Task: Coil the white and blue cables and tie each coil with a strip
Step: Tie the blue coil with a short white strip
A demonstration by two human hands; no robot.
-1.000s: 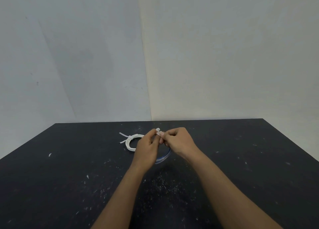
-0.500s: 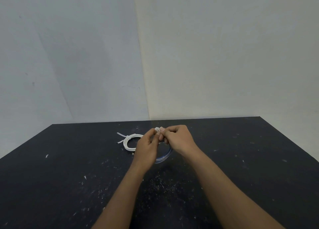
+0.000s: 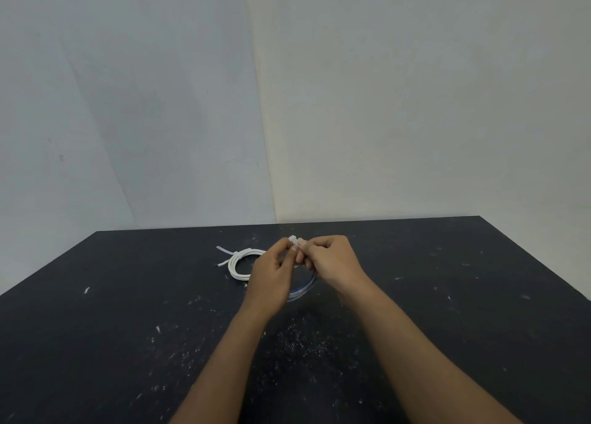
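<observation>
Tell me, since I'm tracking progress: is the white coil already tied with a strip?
Yes, a white strip wraps the white coil on the table, its tail sticking out.

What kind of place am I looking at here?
Probably a bare workbench in a room corner: a scuffed black table flecked white, two plain walls meeting behind it, and a tied white cable coil beside a blue cable.

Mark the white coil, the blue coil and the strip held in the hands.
white coil (image 3: 232, 269): head view, left arc of the loop.
blue coil (image 3: 302, 290): head view, near arc of the loop.
strip (image 3: 292, 239): head view, its exposed white end.
</observation>
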